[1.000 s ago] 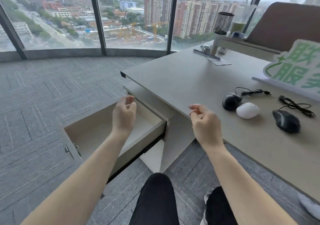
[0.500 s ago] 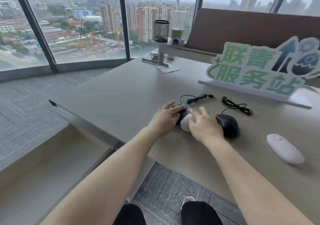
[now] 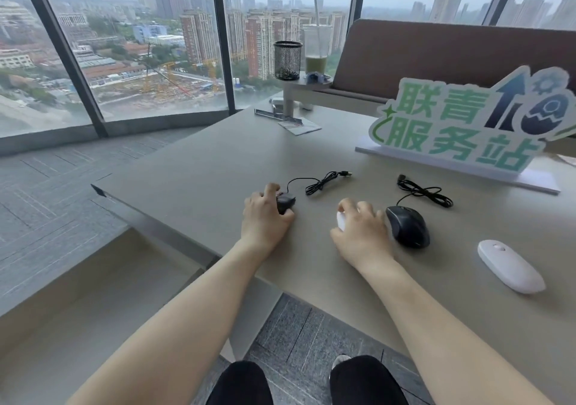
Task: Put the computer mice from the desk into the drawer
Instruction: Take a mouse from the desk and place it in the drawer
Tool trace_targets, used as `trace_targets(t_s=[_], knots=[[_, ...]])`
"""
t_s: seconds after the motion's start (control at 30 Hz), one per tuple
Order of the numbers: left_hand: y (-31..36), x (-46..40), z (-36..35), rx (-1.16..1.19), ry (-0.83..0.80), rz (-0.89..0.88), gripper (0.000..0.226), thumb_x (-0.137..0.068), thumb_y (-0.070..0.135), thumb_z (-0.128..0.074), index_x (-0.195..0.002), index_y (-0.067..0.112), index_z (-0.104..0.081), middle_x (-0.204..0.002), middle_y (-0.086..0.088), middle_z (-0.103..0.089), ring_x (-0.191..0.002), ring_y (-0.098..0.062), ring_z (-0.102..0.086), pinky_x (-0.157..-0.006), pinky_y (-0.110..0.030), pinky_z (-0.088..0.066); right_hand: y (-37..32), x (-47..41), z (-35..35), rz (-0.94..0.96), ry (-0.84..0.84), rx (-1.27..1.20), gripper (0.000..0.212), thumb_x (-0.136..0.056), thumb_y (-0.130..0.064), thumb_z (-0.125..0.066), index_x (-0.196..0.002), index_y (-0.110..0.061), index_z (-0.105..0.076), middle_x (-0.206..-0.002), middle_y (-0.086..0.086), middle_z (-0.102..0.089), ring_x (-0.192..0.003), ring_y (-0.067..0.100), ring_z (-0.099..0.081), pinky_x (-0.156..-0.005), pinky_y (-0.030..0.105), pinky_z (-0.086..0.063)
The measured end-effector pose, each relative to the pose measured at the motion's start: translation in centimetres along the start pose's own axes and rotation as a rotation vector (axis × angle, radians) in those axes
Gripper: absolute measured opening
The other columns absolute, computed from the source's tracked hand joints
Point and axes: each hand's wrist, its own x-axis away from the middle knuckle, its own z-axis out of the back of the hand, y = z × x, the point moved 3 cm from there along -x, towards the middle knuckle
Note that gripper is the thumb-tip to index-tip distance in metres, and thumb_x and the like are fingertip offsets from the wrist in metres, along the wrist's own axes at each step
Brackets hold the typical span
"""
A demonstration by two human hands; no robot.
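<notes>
Open drawer (image 3: 78,326) lies below the worktop's (image 3: 218,167) left edge. Nearer the front edge, left hand (image 3: 265,217) grips a black wired mouse (image 3: 285,202) and right hand (image 3: 361,230) grips a white mouse (image 3: 340,220). Beside the right hand rests a second black mouse (image 3: 406,225); a flat white mouse (image 3: 511,266) lies toward the right edge.

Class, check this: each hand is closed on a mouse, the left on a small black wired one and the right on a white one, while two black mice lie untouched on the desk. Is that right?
Not quite. The head view shows the left hand on the small black wired mouse and the right hand on a white mouse, but the untouched pair on the desk is one black mouse and one flat white mouse.
</notes>
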Motion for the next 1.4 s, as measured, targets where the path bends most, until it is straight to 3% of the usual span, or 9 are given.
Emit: trace_targets(t_s=[0.07, 0.2, 0.3, 0.43, 0.57, 0.83, 1.03, 1.2, 1.4], knots=[[-0.6, 0.6, 2.7, 0.078, 0.059, 0.006, 0.052, -0.077, 0.026, -0.062, -0.126, 0.019, -0.048, -0.116, -0.016, -0.057, -0.113, -0.035, -0.049, -0.09, -0.036, -0.042, -1.8, 0.7, 0.4, 0.069, 0.045, -0.092, 0.041, -0.08, -0.02, -0.055, -0.121, -0.016, -0.049, -0.123, 0.016, -0.053, -0.107, 0.039, -0.045, -0.089, 0.04, -0.035], [-1.3, 2.2, 11.1, 0.125, 0.326, -0.08, 0.047, -0.075, 0.025, -0.066, -0.119, 0.015, -0.056, -0.108, -0.017, -0.061, -0.104, -0.034, -0.055, -0.085, -0.03, -0.038, -7.8, 3.0, 2.1, 0.255, 0.119, -0.336, 0.045, -0.08, -0.017, -0.059, -0.124, -0.017, -0.052, -0.127, 0.012, -0.055, -0.105, 0.032, -0.043, -0.086, 0.033, -0.031], [-2.5, 4.2, 17.7, 0.141, 0.455, -0.081, 0.045, -0.075, 0.03, -0.065, -0.118, 0.021, -0.055, -0.111, -0.009, -0.057, -0.104, -0.028, -0.053, -0.087, -0.036, -0.045, -13.4, 5.1, 2.8, 0.37, 0.113, -0.454, 0.046, -0.081, -0.021, -0.062, -0.126, -0.02, -0.051, -0.129, 0.008, -0.054, -0.108, 0.027, -0.041, -0.083, 0.029, -0.029], [-5.8, 7.4, 23.7, 0.122, 0.566, -0.053, 0.043, -0.076, 0.032, -0.064, -0.117, 0.026, -0.054, -0.106, 0.005, -0.048, -0.104, -0.023, -0.053, -0.084, -0.035, -0.047, -20.3, 7.8, 1.2, 0.489, 0.021, -0.545, 0.052, -0.083, -0.024, -0.061, -0.134, -0.025, -0.048, -0.131, 0.003, -0.052, -0.119, 0.023, -0.041, -0.089, 0.03, -0.035], [-12.0, 9.5, 25.6, 0.082, 0.598, 0.071, 0.04, -0.076, 0.03, -0.064, -0.114, 0.028, -0.053, -0.107, 0.003, -0.048, -0.104, -0.024, -0.053, -0.085, -0.037, -0.048, -25.6, 9.6, -3.7, 0.555, -0.11, -0.573, 0.058, -0.088, -0.026, -0.059, -0.143, -0.023, -0.042, -0.14, 0.001, -0.05, -0.124, 0.024, -0.041, -0.098, 0.031, -0.038], [-26.2, 11.5, 19.9, 0.045, 0.453, 0.417, 0.044, -0.079, 0.028, -0.064, -0.121, 0.023, -0.051, -0.117, -0.008, -0.054, -0.109, -0.026, -0.047, -0.089, -0.028, -0.033, -30.2, 9.6, -16.7, 0.451, -0.513, -0.4, 0.06, -0.089, -0.022, -0.05, -0.147, -0.014, -0.035, -0.149, 0.011, -0.042, -0.135, 0.031, -0.033, -0.113, 0.041, -0.028], [-32.8, 11.5, 13.5, -0.055, 0.23, 0.702, 0.049, -0.081, 0.033, -0.059, -0.128, 0.029, -0.051, -0.119, -0.008, -0.048, -0.109, -0.029, -0.042, -0.092, -0.031, -0.037, -31.1, 7.0, -24.7, 0.379, -0.673, -0.047, 0.061, -0.088, -0.026, -0.046, -0.146, -0.015, -0.03, -0.145, 0.016, -0.039, -0.13, 0.036, -0.031, -0.105, 0.042, -0.035], [-35.4, 11.2, 11.0, -0.169, 0.125, 0.779, 0.055, -0.08, 0.035, -0.063, -0.132, 0.026, -0.047, -0.124, -0.01, -0.044, -0.112, -0.031, -0.042, -0.095, -0.034, -0.039, -31.5, 5.5, -28.6, 0.391, -0.746, 0.209, 0.064, -0.093, -0.029, -0.045, -0.151, -0.018, -0.02, -0.15, 0.017, -0.03, -0.134, 0.036, -0.029, -0.103, 0.044, -0.039], [-37.4, 11.2, 10.2, -0.178, -0.001, 0.797, 0.065, -0.082, 0.043, -0.065, -0.138, 0.026, -0.039, -0.131, -0.013, -0.041, -0.119, -0.035, -0.042, -0.099, -0.04, -0.041, -31.0, 5.7, -31.0, 0.416, -0.803, 0.326, 0.069, -0.091, -0.012, -0.045, -0.152, -0.026, -0.016, -0.153, 0.018, -0.023, -0.136, 0.038, -0.027, -0.103, 0.045, -0.04]])
